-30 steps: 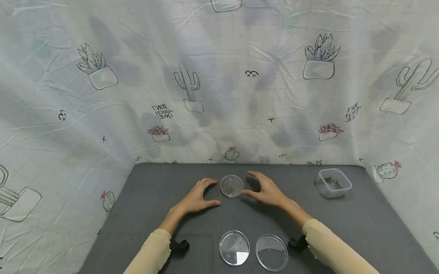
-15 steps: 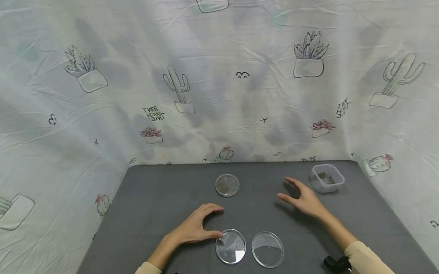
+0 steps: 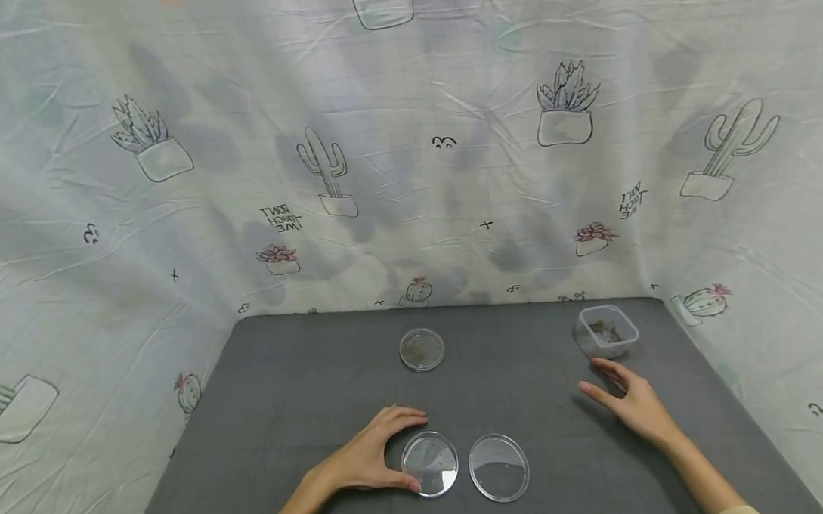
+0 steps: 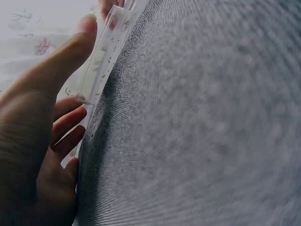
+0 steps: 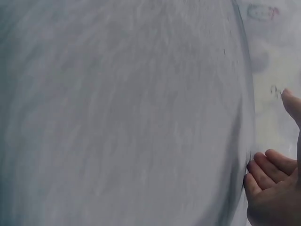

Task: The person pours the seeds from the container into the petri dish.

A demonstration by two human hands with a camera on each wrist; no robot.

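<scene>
Left hand grips petri dish, right hand near plastic tub

3 petri dishes, 1 plastic tub, 2 hands

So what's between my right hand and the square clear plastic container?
Only bare grey tabletop separates right hand from square clear plastic container, per head view.

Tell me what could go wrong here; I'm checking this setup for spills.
The left hand grips the near clear round dish by its rim; it may slip from the fingers. The right hand reaches toward the open clear square tub of dark bits, which may tip.
</scene>
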